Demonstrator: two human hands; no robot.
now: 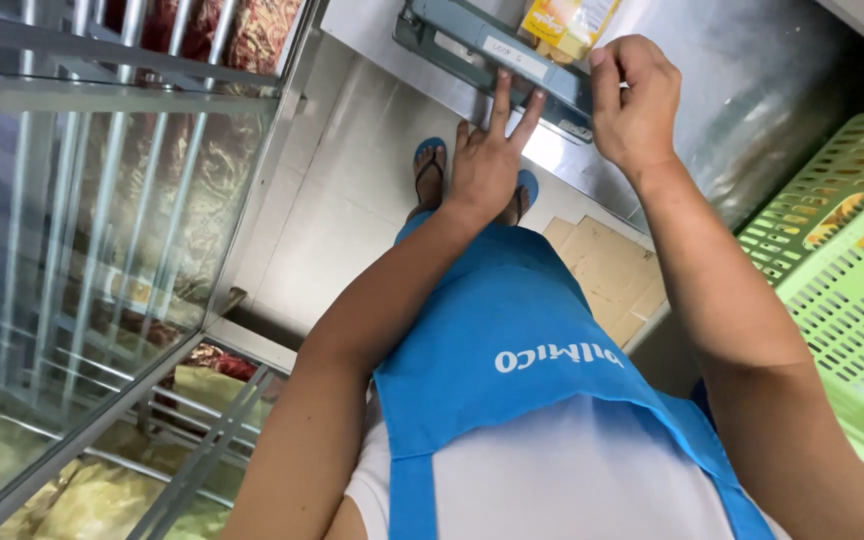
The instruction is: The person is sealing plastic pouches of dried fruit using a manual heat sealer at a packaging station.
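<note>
A grey-blue bar-shaped sealing machine [472, 45] lies on the edge of a steel table [722, 90] at the top of the head view. My left hand [487, 160] rests with spread fingers on the machine's front bar. My right hand [634, 100] is curled over the bar's right end, its fingertips touching a yellow packet [562, 25] that lies across the machine. How firmly it holds the packet is hidden. I wear a blue apron [512, 350] and blue sandals [430, 170].
A green plastic crate [842, 300] stands at the right. At the left is a glass-fronted rack with metal bars [82, 250] holding bagged food. Flat cardboard [607, 275] lies on the tiled floor [352, 190] by my feet.
</note>
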